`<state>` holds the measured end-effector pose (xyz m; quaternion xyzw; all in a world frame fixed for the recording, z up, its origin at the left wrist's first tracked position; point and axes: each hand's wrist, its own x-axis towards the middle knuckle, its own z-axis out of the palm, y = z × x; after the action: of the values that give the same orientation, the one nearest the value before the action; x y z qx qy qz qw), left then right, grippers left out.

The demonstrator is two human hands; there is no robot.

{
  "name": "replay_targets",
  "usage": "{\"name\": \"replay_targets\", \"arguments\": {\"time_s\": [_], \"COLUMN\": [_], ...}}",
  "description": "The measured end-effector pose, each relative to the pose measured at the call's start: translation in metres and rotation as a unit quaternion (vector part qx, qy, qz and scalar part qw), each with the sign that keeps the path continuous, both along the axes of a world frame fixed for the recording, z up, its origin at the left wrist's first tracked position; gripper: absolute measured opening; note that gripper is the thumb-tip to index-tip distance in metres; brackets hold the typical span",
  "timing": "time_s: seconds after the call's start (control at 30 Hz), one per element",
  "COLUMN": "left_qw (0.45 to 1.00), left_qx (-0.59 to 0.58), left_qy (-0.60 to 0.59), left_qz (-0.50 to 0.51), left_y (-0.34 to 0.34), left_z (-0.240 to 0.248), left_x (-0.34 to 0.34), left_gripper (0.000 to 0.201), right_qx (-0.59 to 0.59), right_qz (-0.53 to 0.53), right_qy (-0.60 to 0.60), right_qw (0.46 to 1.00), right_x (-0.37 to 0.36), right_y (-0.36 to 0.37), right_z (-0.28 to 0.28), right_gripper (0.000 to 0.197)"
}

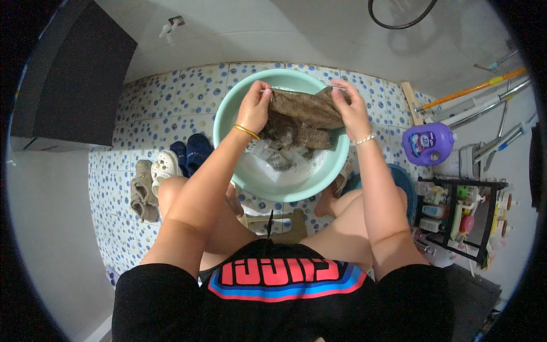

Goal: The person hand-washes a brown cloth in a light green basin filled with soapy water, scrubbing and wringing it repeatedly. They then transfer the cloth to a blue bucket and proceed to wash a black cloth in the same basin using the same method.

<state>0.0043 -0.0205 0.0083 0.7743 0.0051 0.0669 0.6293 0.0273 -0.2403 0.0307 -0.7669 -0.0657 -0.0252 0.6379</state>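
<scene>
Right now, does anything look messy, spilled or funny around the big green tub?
No, nothing stands out. The left hand and right hand hold the brown cloth over the green tub, the visible suds are inside it, and the shoes at left sit in a row.

A black short-sleeved shirt (171, 308) is printed with red lettering (276, 272) above blue bands (285, 293); the left wrist (245, 126) is circled by a gold-toned bangle (246, 132), the right by pale beads (363, 139).
</scene>
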Motion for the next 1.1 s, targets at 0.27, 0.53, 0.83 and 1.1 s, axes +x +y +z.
{"name": "replay_targets", "arguments": {"time_s": [0.27,0.53,0.83,1.1], "left_qw": [0.986,0.953,0.882,0.9], "left_qx": [-0.137,0.186,-0.444,-0.372], "left_qy": [0.051,0.069,0.153,0.212], "left_qz": [-0.079,-0.231,0.039,0.083], "left_y": [0.014,0.03,-0.01,-0.059], "left_z": [0.01,-0.006,-0.036,-0.016], "left_x": [0.002,-0.005,0.002,-0.013], "left_gripper": [0.019,0.043,0.027,0.04], "right_qx": [-0.364,0.283,-0.127,-0.262], "right_qz": [0.124,0.061,-0.08,-0.112], "right_qy": [-0.112,0.18,-0.132,-0.08], "right_qw": [0.916,0.94,0.98,0.955], "right_x": [-0.005,-0.006,-0.024,-0.012], "right_y": [-0.002,0.015,0.079,0.09], "right_z": [-0.004,-0.021,-0.006,-0.027], "right_gripper": [0.042,0.03,0.022,0.038]}}
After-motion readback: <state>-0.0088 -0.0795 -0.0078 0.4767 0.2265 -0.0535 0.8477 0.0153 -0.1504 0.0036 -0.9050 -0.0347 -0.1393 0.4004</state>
